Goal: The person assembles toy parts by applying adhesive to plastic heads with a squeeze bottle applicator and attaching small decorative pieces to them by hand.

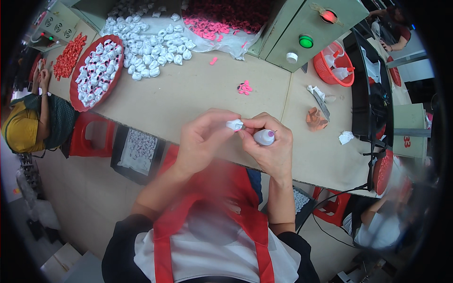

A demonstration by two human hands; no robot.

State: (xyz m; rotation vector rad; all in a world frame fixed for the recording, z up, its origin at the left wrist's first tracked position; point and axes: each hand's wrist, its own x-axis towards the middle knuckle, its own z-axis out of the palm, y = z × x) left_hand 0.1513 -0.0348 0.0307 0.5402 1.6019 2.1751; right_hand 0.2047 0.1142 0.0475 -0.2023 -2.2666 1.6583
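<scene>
My left hand [203, 139] pinches a small rounded white piece [234, 124] between thumb and fingers, above the near edge of the table. Against it comes my right hand [277, 153], with a small white squeeze bottle [264, 137] tucked in its palm. The right thumb and forefinger meet at the white piece; what lies between their tips is too small to make out. A little pile of pink and black parts [244, 87] lies on the table beyond my hands. One loose pink part [213, 61] sits farther off.
White pieces [158, 49] are heaped at the back left, beside a red basin [75, 94] of similar pieces. Pink parts [207, 29] lie on plastic sheeting. A green metal box [288, 35] stands behind. An orange basket [348, 80] holds bottles. Scissors [322, 104] lie right. Co-workers sit on both sides.
</scene>
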